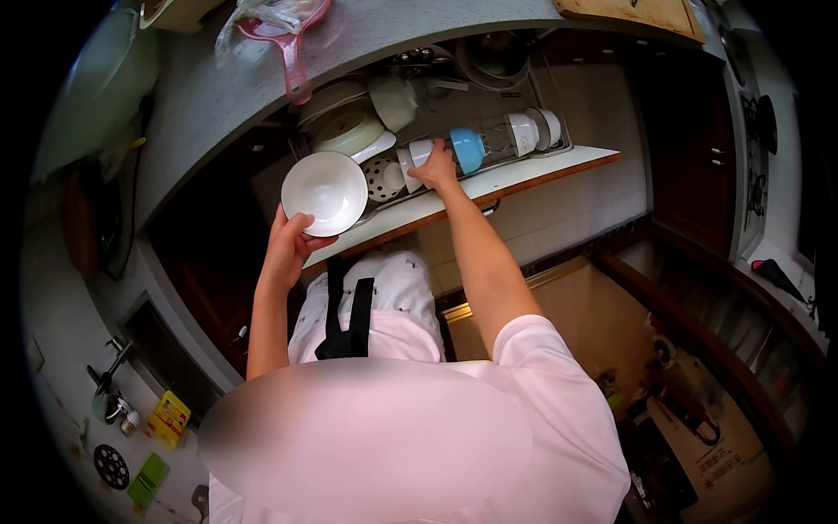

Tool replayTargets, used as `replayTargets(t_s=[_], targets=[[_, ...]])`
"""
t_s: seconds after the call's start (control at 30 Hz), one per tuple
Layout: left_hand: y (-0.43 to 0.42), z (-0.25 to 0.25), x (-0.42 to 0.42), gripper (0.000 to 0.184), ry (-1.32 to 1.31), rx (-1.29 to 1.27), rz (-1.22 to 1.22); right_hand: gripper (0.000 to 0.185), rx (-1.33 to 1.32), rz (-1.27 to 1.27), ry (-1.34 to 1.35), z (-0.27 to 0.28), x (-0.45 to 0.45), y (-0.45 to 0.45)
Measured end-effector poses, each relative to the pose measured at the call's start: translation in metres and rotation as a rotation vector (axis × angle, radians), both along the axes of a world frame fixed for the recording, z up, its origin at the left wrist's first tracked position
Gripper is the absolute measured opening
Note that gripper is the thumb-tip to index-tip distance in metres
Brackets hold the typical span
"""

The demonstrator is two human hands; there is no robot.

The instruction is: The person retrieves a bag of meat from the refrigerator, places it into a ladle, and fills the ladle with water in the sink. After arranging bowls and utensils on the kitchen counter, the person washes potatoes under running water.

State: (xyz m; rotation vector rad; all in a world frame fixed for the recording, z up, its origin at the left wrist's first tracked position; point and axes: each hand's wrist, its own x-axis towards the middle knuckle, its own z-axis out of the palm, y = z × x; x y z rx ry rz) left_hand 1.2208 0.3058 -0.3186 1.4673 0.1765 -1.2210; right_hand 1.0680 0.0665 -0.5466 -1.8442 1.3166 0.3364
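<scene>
A white bowl [325, 193] is in my left hand [291, 242], with the thumb over its rim and its inside facing up. Inside the open drawer, my right hand [436, 168] has its fingers on a small white bowl [421, 153] standing on edge in the wire rack. Just right of that hand is a blue bowl [468, 149]. A dotted bowl [382, 179] stands to its left. Farther right in the same row are white bowls [524, 134].
Plates [345, 127] and a metal pot [493, 59] lie at the back of the drawer. The white-topped drawer front [524, 173] crosses before me. A pink-handled strainer [297, 74] overhangs the countertop [375, 26]. Dark cabinet doors [685, 144] are at the right.
</scene>
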Motion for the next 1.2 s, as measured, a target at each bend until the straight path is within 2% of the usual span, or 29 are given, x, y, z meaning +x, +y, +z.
replayTargets(t_s=[0.13,0.23,0.27,0.37,0.47,0.57,0.73,0.83,0.97,1.03,1.07,1.2], targets=[[-0.014,-0.001,-0.004,0.065,0.014,-0.007,-0.045,0.095,-0.003,0.04,-0.025,-0.006,-0.003,-0.003],[-0.031,-0.005,-0.008,0.064,0.021,0.007,-0.094,0.081,-0.141,0.05,0.003,0.009,0.0,0.004],[-0.038,-0.007,-0.011,0.063,0.037,-0.016,-0.107,0.064,-0.213,0.039,-0.053,0.023,-0.002,0.008],[-0.061,-0.02,-0.018,0.061,0.083,-0.068,-0.153,0.054,0.231,-0.227,-0.565,0.055,-0.014,0.006],[-0.09,-0.028,-0.026,0.061,0.139,-0.066,-0.253,0.048,1.209,-0.71,-0.88,0.127,-0.042,0.0],[-0.119,-0.03,-0.033,0.06,0.18,-0.135,-0.386,0.05,0.959,-0.696,-0.92,0.162,-0.063,-0.007],[-0.156,-0.034,-0.044,0.062,0.257,-0.191,-0.497,0.064,0.994,-0.671,-0.967,0.177,-0.094,-0.044],[-0.171,-0.038,-0.048,0.07,0.248,-0.169,-0.484,0.071,0.836,-0.701,-0.941,0.176,-0.097,-0.056],[-0.172,-0.052,-0.042,0.078,0.202,-0.108,-0.379,0.073,0.359,-0.786,-0.773,0.156,-0.085,-0.072],[-0.166,-0.059,-0.032,0.08,0.22,-0.13,-0.38,0.075,-0.153,-0.586,-0.53,0.126,-0.081,-0.078],[-0.163,-0.061,-0.03,0.07,0.199,-0.104,-0.386,0.076,-0.396,-0.471,-0.398,0.11,-0.08,-0.081],[-0.154,-0.058,-0.023,0.059,0.175,-0.084,-0.395,0.075,-0.589,-0.239,-0.231,0.072,-0.08,-0.084]])
